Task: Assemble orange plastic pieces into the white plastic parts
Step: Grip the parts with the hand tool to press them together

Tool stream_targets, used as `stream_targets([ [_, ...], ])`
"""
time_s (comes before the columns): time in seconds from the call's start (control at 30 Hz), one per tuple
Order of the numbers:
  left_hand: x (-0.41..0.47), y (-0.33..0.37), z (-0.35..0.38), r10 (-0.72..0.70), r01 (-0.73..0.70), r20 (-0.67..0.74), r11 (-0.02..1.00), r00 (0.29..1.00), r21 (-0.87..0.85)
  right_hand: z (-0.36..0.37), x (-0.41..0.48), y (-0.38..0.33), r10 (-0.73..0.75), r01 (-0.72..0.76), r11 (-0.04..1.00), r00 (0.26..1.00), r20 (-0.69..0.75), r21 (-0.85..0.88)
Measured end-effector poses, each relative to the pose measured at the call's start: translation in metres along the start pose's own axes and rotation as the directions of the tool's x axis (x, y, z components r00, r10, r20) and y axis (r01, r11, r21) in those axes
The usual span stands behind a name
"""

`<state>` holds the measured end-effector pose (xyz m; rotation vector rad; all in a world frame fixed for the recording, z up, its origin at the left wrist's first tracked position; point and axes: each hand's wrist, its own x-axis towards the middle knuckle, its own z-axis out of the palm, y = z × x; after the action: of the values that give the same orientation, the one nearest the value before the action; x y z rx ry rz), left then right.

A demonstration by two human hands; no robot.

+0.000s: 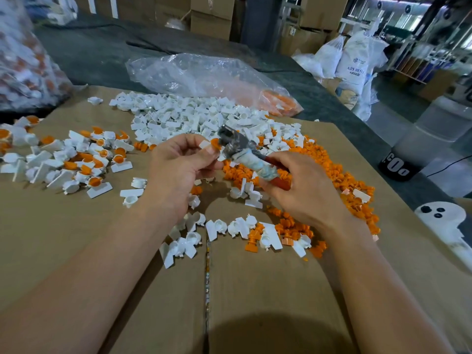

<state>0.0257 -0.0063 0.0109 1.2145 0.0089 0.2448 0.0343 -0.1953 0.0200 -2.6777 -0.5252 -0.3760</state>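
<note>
Our left hand [178,167] pinches a white part [204,144] with an orange piece [215,143] at its right end, above the table [255,290]. Our right hand [304,190] grips a hammer [245,149] whose handle runs up-left, its head just right of the orange piece.

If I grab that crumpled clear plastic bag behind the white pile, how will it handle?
Probably floppy: the crumpled clear plastic bag lies collapsed and wrinkled. Likely light, being mostly empty. The orange pieces bunched at one end would likely slide as it lifts.
</note>
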Motion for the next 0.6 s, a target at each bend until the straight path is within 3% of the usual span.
stream_targets([
  [0.6,0.0018,-0.0033,-0.0012,0.042,-0.042,0.004,0.997,0.999,0.071,0.0003,-0.0021,-0.0055,-0.026,0.019,0.997,0.996,0.089,0.080],
])
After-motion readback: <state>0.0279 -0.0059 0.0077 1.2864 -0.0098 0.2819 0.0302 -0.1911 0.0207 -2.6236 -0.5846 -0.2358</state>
